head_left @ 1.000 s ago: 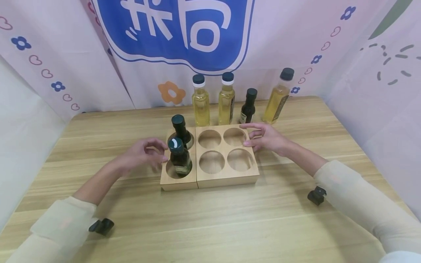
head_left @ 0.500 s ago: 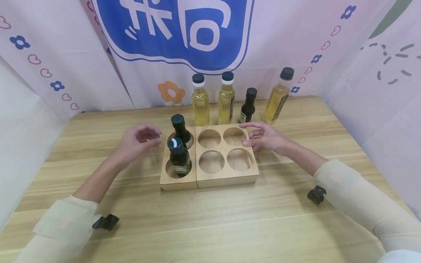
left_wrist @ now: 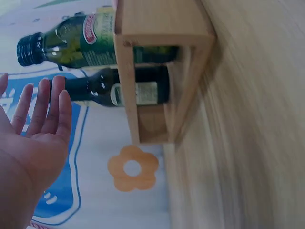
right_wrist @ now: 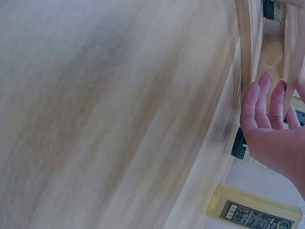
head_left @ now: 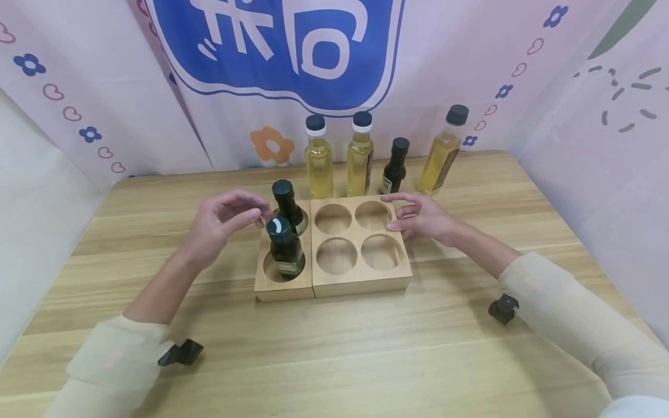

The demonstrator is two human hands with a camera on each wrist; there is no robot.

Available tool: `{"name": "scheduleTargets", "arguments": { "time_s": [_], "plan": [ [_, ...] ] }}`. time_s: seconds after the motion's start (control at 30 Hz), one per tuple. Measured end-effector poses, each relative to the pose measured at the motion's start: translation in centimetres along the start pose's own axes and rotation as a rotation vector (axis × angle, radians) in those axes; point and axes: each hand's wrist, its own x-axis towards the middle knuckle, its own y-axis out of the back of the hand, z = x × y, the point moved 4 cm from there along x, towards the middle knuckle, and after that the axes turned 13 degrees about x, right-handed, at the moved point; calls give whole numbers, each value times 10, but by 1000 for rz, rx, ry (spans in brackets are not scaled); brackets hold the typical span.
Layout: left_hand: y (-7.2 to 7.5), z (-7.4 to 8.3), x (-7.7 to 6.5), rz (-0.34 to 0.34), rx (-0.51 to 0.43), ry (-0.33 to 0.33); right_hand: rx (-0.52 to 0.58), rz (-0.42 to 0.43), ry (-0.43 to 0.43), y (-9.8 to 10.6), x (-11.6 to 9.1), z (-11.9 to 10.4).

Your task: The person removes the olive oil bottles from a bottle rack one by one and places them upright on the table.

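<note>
A narrow wooden rack (head_left: 266,283) with two round holes stands against a wider one (head_left: 360,284) with four. Two dark green bottles stand in the narrow rack: a front bottle (head_left: 286,255) and a back bottle (head_left: 286,200). My left hand (head_left: 219,223) is beside the back bottle, thumb and fingers apart; in the left wrist view its fingertips (left_wrist: 59,86) overlap that bottle's cap. My right hand (head_left: 425,220) holds the wider rack's back right corner, thumb at the top edge, with fingers (right_wrist: 262,102) reaching into its open end.
Behind the wider rack stand two yellow oil bottles (head_left: 319,165) (head_left: 359,162) and a small dark bottle (head_left: 394,171). Another yellow oil bottle (head_left: 441,159) stands further right, near my right hand. A printed cloth (head_left: 209,139) hangs along the table's back edge.
My left hand has left the narrow rack's left side, moved back and away, then come right to the back bottle. My right hand stays at the wider rack's corner.
</note>
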Motion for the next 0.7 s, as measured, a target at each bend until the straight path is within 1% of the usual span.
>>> {"name": "scheduleTargets", "arguments": {
  "time_s": [0.07,0.17,0.27,0.33,0.4,0.5,0.7],
  "plan": [
    [-4,4,2,-28,8,-19,1,-2,-1,0,0,0],
    [-11,8,3,-101,2,-45,1,-1,-4,0,0,0],
    [-18,9,3,-177,-22,-66,-4,0,-6,-1,0,-1],
    [-22,8,3,-213,-41,-79,-10,-1,-3,-1,-1,-1],
    [-25,7,3,-229,-55,-95,-16,-1,-2,-1,-1,-1],
    [-27,5,3,-236,-69,-110,-22,1,-2,-2,-1,-2],
    [-31,2,4,-233,-83,-104,-28,6,-4,-2,-1,-2]
  ]
}}
